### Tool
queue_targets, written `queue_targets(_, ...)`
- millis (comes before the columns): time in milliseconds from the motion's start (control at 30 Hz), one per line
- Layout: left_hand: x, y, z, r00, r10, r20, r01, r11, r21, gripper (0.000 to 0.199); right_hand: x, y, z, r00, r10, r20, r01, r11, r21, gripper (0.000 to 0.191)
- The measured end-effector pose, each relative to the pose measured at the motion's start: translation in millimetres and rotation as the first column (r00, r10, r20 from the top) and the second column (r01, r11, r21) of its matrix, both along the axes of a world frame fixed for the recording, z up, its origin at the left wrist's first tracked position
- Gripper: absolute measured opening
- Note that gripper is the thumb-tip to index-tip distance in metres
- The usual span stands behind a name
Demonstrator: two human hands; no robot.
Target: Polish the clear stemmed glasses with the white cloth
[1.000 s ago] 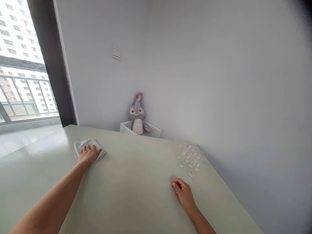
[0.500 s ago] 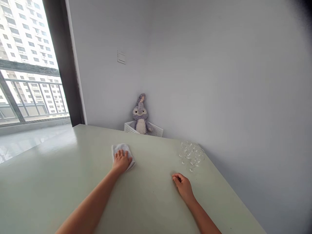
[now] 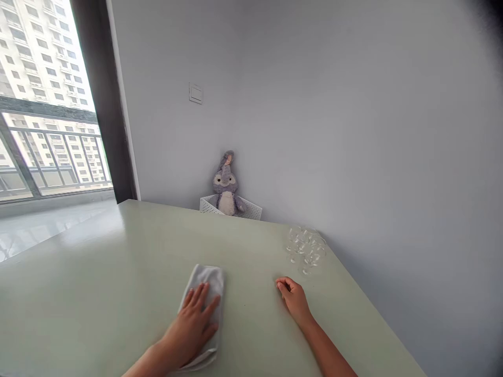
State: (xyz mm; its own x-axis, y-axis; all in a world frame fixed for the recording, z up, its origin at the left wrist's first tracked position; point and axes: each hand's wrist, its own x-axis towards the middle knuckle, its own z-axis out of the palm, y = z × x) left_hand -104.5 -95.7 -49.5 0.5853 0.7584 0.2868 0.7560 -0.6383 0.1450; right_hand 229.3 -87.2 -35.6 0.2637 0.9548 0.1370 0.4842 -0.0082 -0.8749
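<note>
My left hand [image 3: 192, 325] lies flat with its fingers spread on a folded white-grey cloth [image 3: 208, 274], which rests on the pale green tabletop [image 3: 129, 277]. Parts of the cloth under the palm are hidden. To the right, my right hand [image 3: 294, 299] rests on its side on the table, fingers loosely curled in, and nothing shows in them. Beyond it sits a cluster of small, clear, shiny pieces [image 3: 306, 248]; their kind is hard to make out. My right hand is apart from these pieces.
Behind the table's far edge stands a white perforated basket [image 3: 251, 210] with a grey plush rabbit [image 3: 226, 183] in it. A grey wall [image 3: 353, 131] runs along the right side. On the left wall is a light switch [image 3: 195, 93], near a window with a railing [image 3: 58, 157].
My left hand has pulled back toward me, with the cloth sliding along beneath it and now turned lengthwise. My right hand has stayed in about the same place.
</note>
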Motion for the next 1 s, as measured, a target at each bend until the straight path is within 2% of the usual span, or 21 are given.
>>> queue_targets(100,-48.2,7.7,-2.3,0.965,0.258,-0.036,-0.258,0.966,-0.005,0.05,0.9,1.7,0.8,1.0,0.012,-0.025,-0.013,1.0,-0.019,0.025)
queue_targets(167,-73.8,15.6,0.4,0.894,0.441,-0.084,-0.443,0.897,-0.006,0.051,-0.4,3.2,4.9,0.999,0.006,-0.047,-0.007,0.999,-0.035,0.024)
queue_targets(233,-90.2,24.6,5.4,0.818,0.562,-0.125,-0.566,0.824,0.002,0.053,-6.6,5.8,12.0,0.998,-0.011,-0.058,0.008,0.999,-0.047,0.023)
queue_targets(300,-96.3,34.2,10.5,0.772,0.618,-0.148,-0.625,0.781,-0.004,0.055,-20.5,9.5,21.7,0.998,0.006,-0.058,-0.009,0.999,-0.043,0.022)
queue_targets(367,-93.7,43.8,13.7,0.772,0.617,-0.15,-0.627,0.778,-0.028,0.056,-43.7,14.3,33.3,0.995,0.084,-0.044,-0.086,0.996,-0.032,0.02)
queue_targets(433,-84.8,52.6,14.0,0.807,0.578,-0.121,-0.587,0.807,-0.061,0.055,-75.2,19.5,46.3,0.979,0.202,-0.016,-0.202,0.979,-0.004,0.019)
queue_targets(500,-72.3,59.8,11.7,0.854,0.516,-0.059,-0.52,0.849,-0.097,0.055,-112.6,24.9,59.8,0.942,0.333,0.035,-0.335,0.941,0.055,0.02)
queue_targets(567,-58.3,65.6,8.2,0.897,0.439,0.048,-0.429,0.892,-0.14,0.055,-152.5,30.3,70.8,0.9,0.426,0.094,-0.435,0.893,0.115,0.022)
queue_targets(633,-45.0,70.4,6.0,0.894,0.384,0.23,-0.343,0.918,-0.2,0.053,-191.2,36.1,75.2,0.865,0.482,0.139,-0.497,0.86,0.117,0.03)
queue_targets(667,-39.4,72.6,6.2,0.858,0.381,0.344,-0.307,0.918,-0.25,0.051,-208.6,39.3,73.7,0.849,0.499,0.173,-0.519,0.849,0.099,0.036)
queue_targets(700,-34.7,74.5,7.5,0.782,0.415,0.466,-0.295,0.904,-0.31,0.048,-224.0,42.8,69.4,0.845,0.495,0.205,-0.516,0.854,0.064,0.042)
queue_targets(767,-28.8,77.2,13.1,0.524,0.538,0.66,-0.31,0.843,-0.44,0.044,-246.9,51.2,53.8,0.843,0.475,0.254,-0.487,0.873,-0.019,0.052)
queue_targets(833,-27.0,78.0,21.1,0.254,0.623,0.739,-0.349,0.772,-0.531,0.04,-257.4,61.6,33.3,0.826,0.474,0.305,-0.476,0.876,-0.072,0.053)
queue_targets(867,-27.2,77.7,25.0,0.164,0.638,0.752,-0.37,0.747,-0.552,0.039,-258.2,67.6,23.4,0.802,0.489,0.344,-0.493,0.866,-0.082,0.052)
queue_targets(900,-27.9,77.0,28.4,0.115,0.64,0.759,-0.386,0.733,-0.56,0.038,-256.4,74.1,15.0,0.766,0.51,0.391,-0.521,0.849,-0.086,0.051)
queue_targets(1000,-31.4,74.3,33.3,0.115,0.647,0.754,-0.399,0.725,-0.561,0.037,-238.8,97.0,2.3,0.645,0.557,0.522,-0.599,0.794,-0.107,0.057)
